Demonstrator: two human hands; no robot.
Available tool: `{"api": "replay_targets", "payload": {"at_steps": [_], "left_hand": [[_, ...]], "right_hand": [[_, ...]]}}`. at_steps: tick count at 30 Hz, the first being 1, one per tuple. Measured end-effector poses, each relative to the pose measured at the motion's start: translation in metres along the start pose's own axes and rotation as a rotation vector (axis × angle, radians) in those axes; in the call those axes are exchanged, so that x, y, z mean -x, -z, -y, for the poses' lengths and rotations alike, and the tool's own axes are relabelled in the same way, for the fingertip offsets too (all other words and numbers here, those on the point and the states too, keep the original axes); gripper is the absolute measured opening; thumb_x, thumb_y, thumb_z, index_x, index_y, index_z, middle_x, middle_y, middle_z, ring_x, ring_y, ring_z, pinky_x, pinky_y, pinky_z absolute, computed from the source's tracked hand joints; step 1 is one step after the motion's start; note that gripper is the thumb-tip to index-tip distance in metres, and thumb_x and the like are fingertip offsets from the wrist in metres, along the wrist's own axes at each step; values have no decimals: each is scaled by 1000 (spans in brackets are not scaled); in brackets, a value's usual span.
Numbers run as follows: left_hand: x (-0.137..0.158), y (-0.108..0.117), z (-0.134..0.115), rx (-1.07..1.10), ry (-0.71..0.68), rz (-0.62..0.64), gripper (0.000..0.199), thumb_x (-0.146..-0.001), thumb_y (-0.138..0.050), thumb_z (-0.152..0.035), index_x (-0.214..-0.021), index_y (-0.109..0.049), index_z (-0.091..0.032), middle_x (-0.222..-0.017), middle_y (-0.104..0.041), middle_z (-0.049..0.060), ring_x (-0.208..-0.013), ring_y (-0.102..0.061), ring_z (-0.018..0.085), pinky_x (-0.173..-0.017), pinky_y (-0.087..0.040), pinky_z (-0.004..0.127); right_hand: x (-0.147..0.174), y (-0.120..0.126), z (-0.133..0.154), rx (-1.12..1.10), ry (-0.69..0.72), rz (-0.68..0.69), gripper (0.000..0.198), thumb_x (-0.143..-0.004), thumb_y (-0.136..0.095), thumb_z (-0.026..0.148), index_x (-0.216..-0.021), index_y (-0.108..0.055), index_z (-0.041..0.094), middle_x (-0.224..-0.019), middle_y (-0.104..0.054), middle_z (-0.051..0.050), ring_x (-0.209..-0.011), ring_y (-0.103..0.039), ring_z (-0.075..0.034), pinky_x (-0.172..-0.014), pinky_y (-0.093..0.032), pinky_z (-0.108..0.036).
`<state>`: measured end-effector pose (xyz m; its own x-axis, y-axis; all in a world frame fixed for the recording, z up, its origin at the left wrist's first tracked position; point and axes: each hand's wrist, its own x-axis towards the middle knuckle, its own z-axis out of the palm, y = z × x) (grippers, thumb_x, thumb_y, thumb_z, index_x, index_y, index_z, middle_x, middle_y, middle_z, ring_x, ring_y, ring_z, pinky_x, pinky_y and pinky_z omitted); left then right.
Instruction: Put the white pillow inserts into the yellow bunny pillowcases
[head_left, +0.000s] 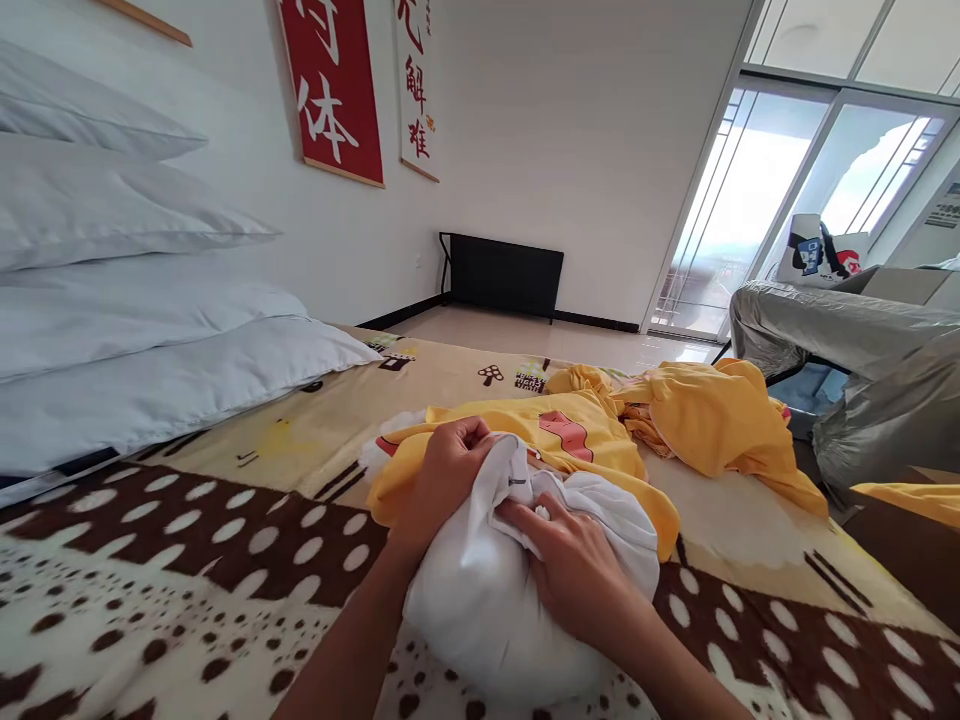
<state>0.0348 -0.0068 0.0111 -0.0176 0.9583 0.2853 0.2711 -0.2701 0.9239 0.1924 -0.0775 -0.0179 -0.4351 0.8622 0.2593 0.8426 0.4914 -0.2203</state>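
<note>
A plump white pillow (487,620) lies right in front of me, its cover bunched at the top around an opening. A small dark zipper pull (517,482) shows on the folded edge. My left hand (450,475) is closed on the left edge of that white cover, fingers curled over the cloth. With my right hand (574,565) I grip the cover on the right side of the opening, and a tuft of white shows between the fingers. Beneath and behind the pillow spreads a yellow cloth (499,412) with a pinkish-red print.
More crumpled yellow cloths (705,410) lie to the right on the patterned blanket (285,540). White pillows (135,320) are stacked at the left. A silvery wrapped object (862,325) and a cardboard box (900,550) stand on the right. A black panel (502,275) leans by the far wall.
</note>
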Motion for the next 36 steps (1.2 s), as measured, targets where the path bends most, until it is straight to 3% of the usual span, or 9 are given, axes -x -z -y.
{"api": "replay_targets", "payload": {"at_steps": [4, 8, 13, 17, 22, 24, 27, 31, 36], "left_hand": [[2, -4, 2, -78, -109, -99, 28, -73, -53, -35, -56, -39, -18, -52, -36, -6, -52, -33, 8, -49, -29, 21], [6, -7, 1, -67, -217, -69, 26, -74, -52, -32, -58, -38, -19, -53, -33, -7, -52, -32, 8, -50, -28, 22], [15, -8, -7, -147, -320, -18, 20, -75, -50, -26, -58, -42, -18, -53, -38, -6, -53, -36, 9, -54, -32, 22], [22, -16, -10, -356, -426, -20, 16, -79, -51, -22, -63, -48, -19, -61, -53, -3, -60, -50, 12, -62, -38, 24], [30, -31, -10, -662, -500, 49, 18, -86, -42, -18, -78, -58, -17, -78, -63, 7, -74, -59, 20, -69, -45, 31], [31, -32, -12, -673, -506, 76, 21, -87, -40, -19, -88, -61, -16, -88, -64, 10, -84, -60, 23, -75, -47, 34], [28, -20, -15, -482, -477, 152, 25, -86, -42, -20, -104, -60, -18, -106, -64, 8, -101, -58, 22, -89, -45, 35], [12, 6, -12, -289, -360, 261, 28, -83, -44, -22, -104, -62, -22, -111, -65, 4, -106, -57, 20, -95, -42, 33], [-12, 18, 10, -120, -176, 328, 32, -73, -57, -31, -102, -61, -18, -112, -63, 8, -102, -58, 24, -91, -46, 37]], "right_hand": [[-23, 8, -3, 21, 17, 85, 47, -74, -41, 10, -114, -57, 29, -103, -57, -5, -80, -56, -17, -65, -35, -27], [-47, 12, -9, -15, 89, 130, 43, -75, -43, 11, -110, -62, 26, -99, -61, -6, -89, -56, -19, -71, -38, -28], [-56, 8, -21, -80, -20, -17, 39, -80, -41, 12, -110, -61, 23, -107, -66, -6, -92, -59, -19, -75, -40, -27], [-45, 4, -35, 20, -147, -178, 37, -83, -38, 11, -110, -61, 23, -108, -66, -6, -92, -61, -18, -76, -40, -27], [-36, 5, -54, 125, -259, -235, 32, -83, -37, 9, -99, -63, 19, -96, -68, -8, -84, -62, -18, -71, -39, -26], [-35, 8, -63, 116, -273, -260, 33, -82, -37, 8, -98, -63, 18, -95, -68, -8, -84, -62, -18, -70, -40, -26], [-33, 12, -83, 77, -302, -327, 39, -82, -36, 7, -108, -62, 20, -97, -67, -7, -87, -62, -18, -71, -41, -25], [-29, 7, -116, 4, -342, -489, 47, -84, -35, 11, -125, -54, 21, -110, -66, -8, -95, -62, -18, -77, -45, -27], [-24, -6, -132, -94, -326, -598, 44, -86, -35, 17, -125, -56, 19, -119, -63, -10, -105, -59, -19, -86, -46, -31]]}}
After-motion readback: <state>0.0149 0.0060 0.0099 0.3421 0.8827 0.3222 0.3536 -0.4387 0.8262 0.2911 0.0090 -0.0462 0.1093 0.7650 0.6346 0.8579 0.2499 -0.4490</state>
